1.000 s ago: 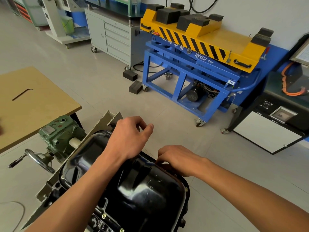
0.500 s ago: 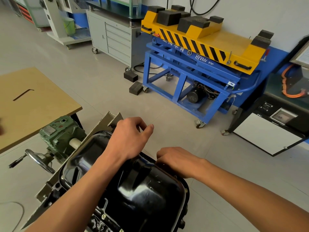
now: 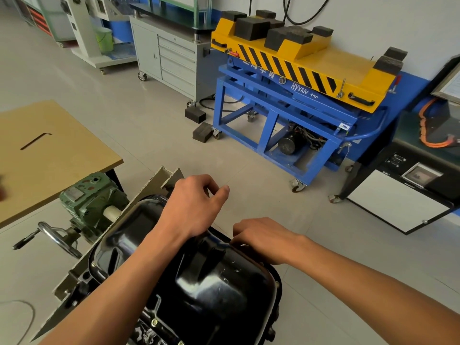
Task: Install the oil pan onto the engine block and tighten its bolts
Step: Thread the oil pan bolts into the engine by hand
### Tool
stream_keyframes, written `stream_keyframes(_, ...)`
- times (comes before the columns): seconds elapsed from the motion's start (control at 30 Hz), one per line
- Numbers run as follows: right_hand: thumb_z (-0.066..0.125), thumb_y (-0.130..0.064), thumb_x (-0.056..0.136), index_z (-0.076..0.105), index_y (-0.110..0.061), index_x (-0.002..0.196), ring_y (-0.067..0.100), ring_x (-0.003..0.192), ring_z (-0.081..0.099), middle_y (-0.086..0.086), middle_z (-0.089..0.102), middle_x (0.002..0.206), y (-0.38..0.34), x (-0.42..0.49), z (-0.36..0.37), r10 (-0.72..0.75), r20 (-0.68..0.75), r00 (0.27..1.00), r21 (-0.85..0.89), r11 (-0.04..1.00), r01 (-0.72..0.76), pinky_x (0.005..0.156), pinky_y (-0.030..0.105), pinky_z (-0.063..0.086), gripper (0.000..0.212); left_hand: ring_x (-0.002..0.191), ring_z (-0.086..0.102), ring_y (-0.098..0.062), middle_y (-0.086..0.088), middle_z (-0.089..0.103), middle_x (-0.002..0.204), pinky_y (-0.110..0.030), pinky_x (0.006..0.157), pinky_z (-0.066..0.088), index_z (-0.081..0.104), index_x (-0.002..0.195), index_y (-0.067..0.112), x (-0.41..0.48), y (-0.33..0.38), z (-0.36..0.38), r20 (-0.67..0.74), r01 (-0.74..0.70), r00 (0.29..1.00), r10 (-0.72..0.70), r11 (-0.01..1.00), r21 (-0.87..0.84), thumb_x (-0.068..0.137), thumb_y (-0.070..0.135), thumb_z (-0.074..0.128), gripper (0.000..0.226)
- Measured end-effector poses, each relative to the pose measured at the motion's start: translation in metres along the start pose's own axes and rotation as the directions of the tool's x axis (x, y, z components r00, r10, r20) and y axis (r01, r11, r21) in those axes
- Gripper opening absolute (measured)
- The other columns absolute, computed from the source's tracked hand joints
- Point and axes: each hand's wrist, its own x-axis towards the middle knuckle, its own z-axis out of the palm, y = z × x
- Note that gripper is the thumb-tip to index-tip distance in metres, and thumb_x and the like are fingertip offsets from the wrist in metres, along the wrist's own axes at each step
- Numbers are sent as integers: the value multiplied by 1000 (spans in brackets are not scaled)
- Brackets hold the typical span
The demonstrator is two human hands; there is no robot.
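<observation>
The person's left hand (image 3: 196,207), loose and seemingly empty, should steady the oil pan (image 3: 211,282) while the right hand (image 3: 261,239), whose grip at the pan's far rim cannot be told, threads straight by finger.

This is an automotive workshop. A black oil pan (image 3: 211,277) lies on an engine block (image 3: 149,188), which is carried by a stand with a green gearbox (image 3: 92,195) and a handwheel (image 3: 58,236). On the pale tiled floor (image 3: 154,135) stands a blue wheeled lift table (image 3: 273,120). Its yellow, hazard-striped top (image 3: 323,68) bears black support blocks (image 3: 251,28). Just beside it is a grey drawer cabinet (image 3: 174,58) on casters. A hex key (image 3: 34,141) lies on a wooden bench (image 3: 62,150). At the far right, thick orange cables (image 3: 433,138) lie on a dark unit, perhaps a battery rig; the frame cuts it off.
</observation>
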Motion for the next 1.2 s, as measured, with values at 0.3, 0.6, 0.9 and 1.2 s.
stream_keyframes(0.3,61,-33,95,70,-18,106,18,82,56,-4,59,90,4,3,-1,20,36,999,34,999,-21,67,40,51,20,57,52,-4,4,51,52,-16,44,30,62,67,25,0,0,0,4,-3,1000,3,1000,12,89,47,64,31)
stream_keyframes(0.6,65,-24,93,70,-21,105,18,82,55,-4,57,91,4,-1,-2,-13,29,999,24,1000,13,66,42,51,14,56,51,-8,4,51,52,-25,50,32,62,66,26,0,-3,1,-1,3,1000,-3,1000,5,87,48,63,31)
stream_keyframes(0.9,64,-22,92,68,-15,89,22,74,53,0,53,79,1,4,-2,-55,-1,998,-24,998,55,60,44,50,8,57,52,-6,3,53,55,-24,49,32,62,67,27,0,-2,2,-7,-3,1000,3,1000,17,88,49,63,31)
stream_keyframes(1.2,63,-25,95,69,-24,113,16,84,56,-5,58,94,7,-2,10,7,-38,999,146,989,-2,67,41,51,19,55,51,-4,4,53,54,-22,48,31,62,68,27,0,-2,2,0,6,1000,-6,1000,15,88,49,63,30)
